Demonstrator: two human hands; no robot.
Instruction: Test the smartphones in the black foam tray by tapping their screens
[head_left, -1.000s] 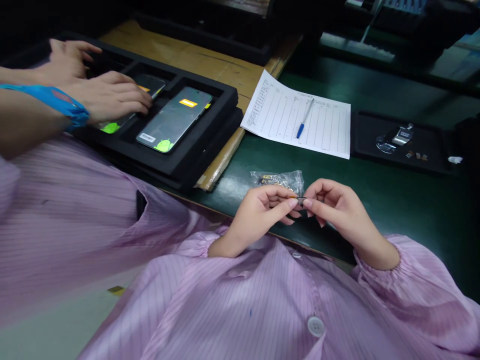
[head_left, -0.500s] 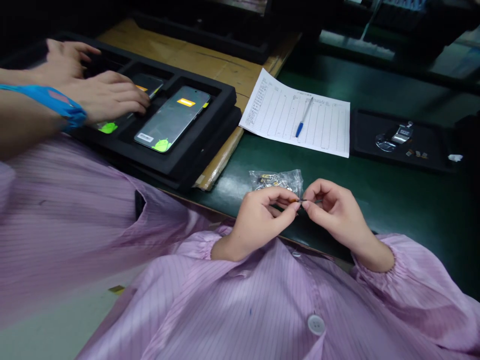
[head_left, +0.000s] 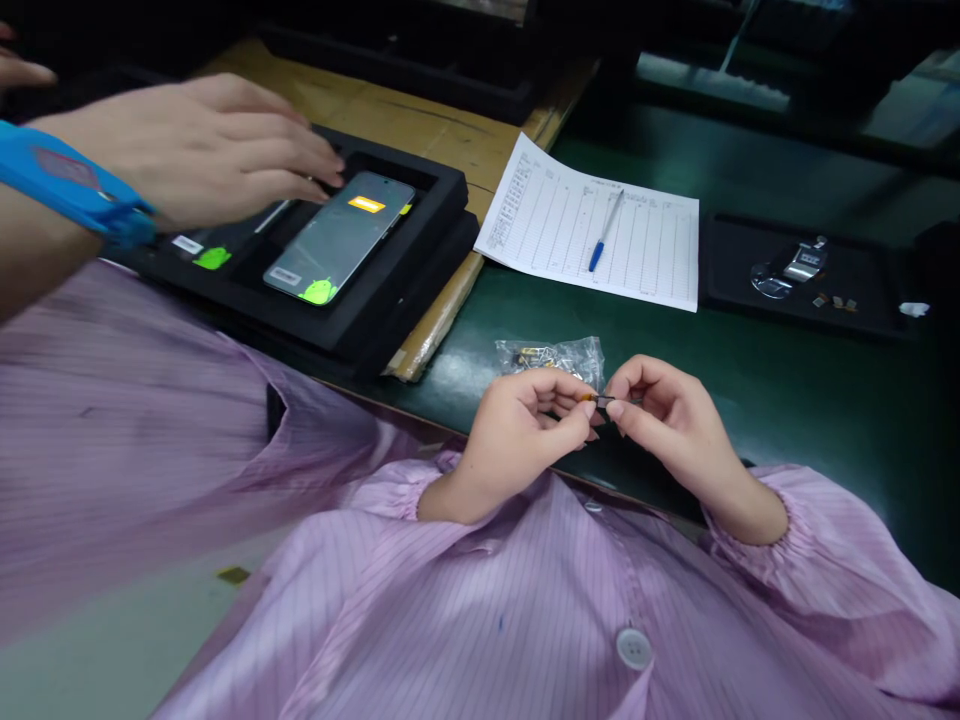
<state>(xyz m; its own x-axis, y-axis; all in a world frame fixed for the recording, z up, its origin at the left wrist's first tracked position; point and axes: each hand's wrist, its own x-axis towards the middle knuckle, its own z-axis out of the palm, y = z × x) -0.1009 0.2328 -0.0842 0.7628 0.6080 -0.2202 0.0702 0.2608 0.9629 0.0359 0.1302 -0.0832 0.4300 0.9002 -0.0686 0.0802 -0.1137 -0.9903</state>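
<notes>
My left hand (head_left: 523,432) pinches a tiny orange and dark part (head_left: 602,400) between thumb and forefinger. At its other end, my right hand (head_left: 677,425) also closes thumb and forefinger on it. The part looks like a small electronic component, mostly covered by the fingertips. Just behind my left hand, a clear plastic bag (head_left: 559,354) with several small metallic pieces lies on the dark green table (head_left: 765,400).
A co-worker's hand (head_left: 217,150) with a blue wristband reaches over phones, one a grey phone (head_left: 334,245), in a black foam tray (head_left: 405,270). A printed form (head_left: 532,230) bears a pen (head_left: 598,252). At right, a black tray (head_left: 727,260) holds small parts.
The co-worker's hand has moved right, toward the nearer phone, and their other hand has drawn away left. My hands have barely shifted; slightly more of the small part shows between them.
</notes>
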